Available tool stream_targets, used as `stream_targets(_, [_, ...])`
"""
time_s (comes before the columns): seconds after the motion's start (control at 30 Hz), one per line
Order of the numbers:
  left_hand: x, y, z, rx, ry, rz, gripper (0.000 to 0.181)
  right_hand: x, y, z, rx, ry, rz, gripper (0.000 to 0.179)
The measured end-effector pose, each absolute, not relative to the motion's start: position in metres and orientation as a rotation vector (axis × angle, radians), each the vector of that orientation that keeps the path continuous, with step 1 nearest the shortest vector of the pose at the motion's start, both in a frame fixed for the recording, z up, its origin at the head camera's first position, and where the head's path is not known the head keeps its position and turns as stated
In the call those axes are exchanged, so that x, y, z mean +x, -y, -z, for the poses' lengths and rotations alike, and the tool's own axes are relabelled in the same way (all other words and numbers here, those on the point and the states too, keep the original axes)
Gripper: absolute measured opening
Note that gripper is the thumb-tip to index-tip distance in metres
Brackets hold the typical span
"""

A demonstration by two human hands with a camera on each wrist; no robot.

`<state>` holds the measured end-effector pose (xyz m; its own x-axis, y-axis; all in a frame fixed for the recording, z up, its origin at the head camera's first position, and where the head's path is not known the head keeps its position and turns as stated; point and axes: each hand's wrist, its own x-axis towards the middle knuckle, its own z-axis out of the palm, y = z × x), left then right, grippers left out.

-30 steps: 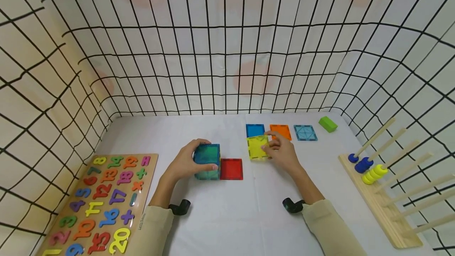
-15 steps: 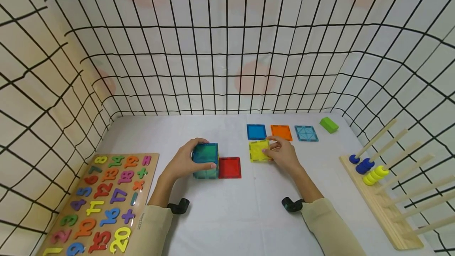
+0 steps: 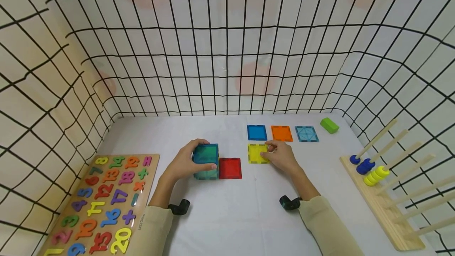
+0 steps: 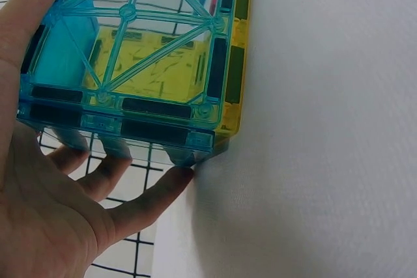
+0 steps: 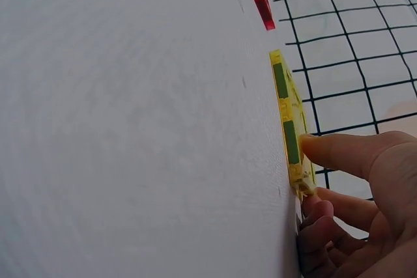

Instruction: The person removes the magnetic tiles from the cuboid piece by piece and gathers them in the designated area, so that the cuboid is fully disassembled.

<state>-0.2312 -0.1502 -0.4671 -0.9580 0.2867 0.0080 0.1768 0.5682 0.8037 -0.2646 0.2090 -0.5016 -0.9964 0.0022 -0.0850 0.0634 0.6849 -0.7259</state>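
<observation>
My left hand (image 3: 182, 164) grips a see-through cube (image 3: 206, 154) of magnetic tiles, thumb along the near side and fingers round the back. In the left wrist view, a light-blue windowed tile (image 4: 133, 12) faces the camera, with a yellow side tile (image 4: 234, 69) at its right. A red magnetic tile (image 3: 230, 168) lies right beside the cube. Farther right, my right hand (image 3: 282, 157) pinches the right edge of a yellow magnetic tile (image 3: 256, 154). In the right wrist view this yellow tile (image 5: 287, 112) appears nearly edge-on, close over the white cloth, thumb on top.
Behind the yellow tile lie a blue tile (image 3: 256, 132), an orange tile (image 3: 282, 133) and a light-blue tile (image 3: 307, 134). A green block (image 3: 329, 125) sits at back right. A number puzzle board (image 3: 151, 169) is on the left, a wooden peg stand (image 3: 385, 210) on the right. Black-gridded walls (image 3: 227, 54) enclose the table.
The right hand has lowered the yellow tile from in front of the blue tile, nearer the person and flatter to the table. The left hand keeps its grip on the cube.
</observation>
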Motion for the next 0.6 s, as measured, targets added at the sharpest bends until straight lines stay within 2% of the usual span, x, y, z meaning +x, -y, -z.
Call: stream_targets(0.6, [-0.2310, 0.1513, 0.4672, 0.402, -2.664, -1.337, 0.084, -0.2603, -0.2163, 0.4932, 0.064, -2.768, 1.211, 0.054])
